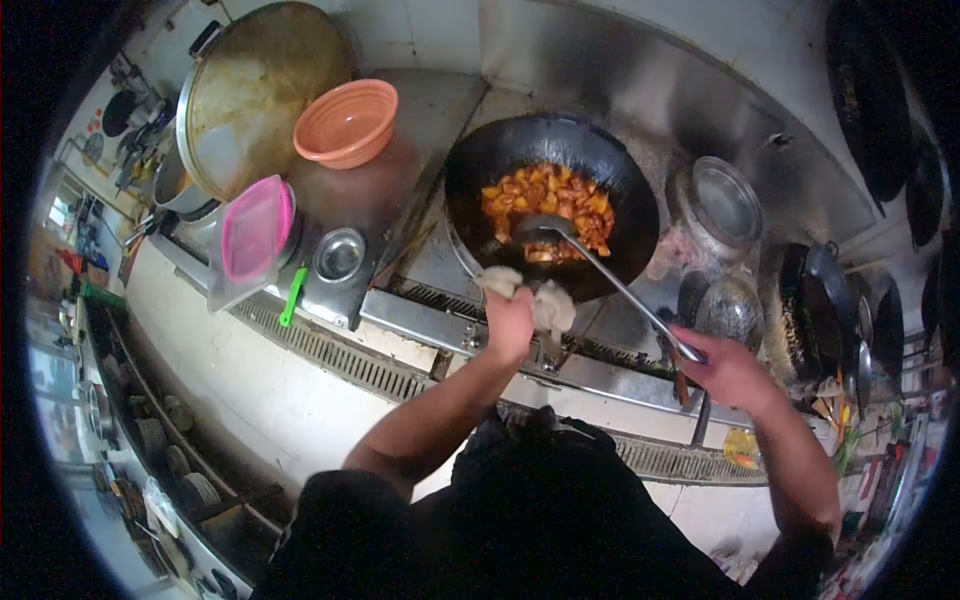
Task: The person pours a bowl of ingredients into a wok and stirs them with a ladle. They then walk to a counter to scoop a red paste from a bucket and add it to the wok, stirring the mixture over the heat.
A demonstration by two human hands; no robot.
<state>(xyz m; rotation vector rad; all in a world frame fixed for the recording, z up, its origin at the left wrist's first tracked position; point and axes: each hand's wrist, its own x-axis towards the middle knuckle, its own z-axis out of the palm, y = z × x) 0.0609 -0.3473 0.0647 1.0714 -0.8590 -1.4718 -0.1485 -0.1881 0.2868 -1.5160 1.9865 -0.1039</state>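
Note:
A large black wok (625, 190) stands on the stove with chunks of browned food (550, 195) in a dark reddish sauce. My left hand (510, 322) is closed on a pale cloth (552, 308) at the wok's near rim. In my right hand (735, 370) is the handle of a long metal ladle (630, 293). The ladle's bowl rests among the food, near the middle of the wok.
Left of the wok are an orange bowl (345, 125), a pink-rimmed container (258, 228), a small metal bowl (339, 255), a green-handled tool (293, 295) and a large round lid (265, 100). On the right stand a metal pot (725, 203), a strainer (730, 308) and several woks.

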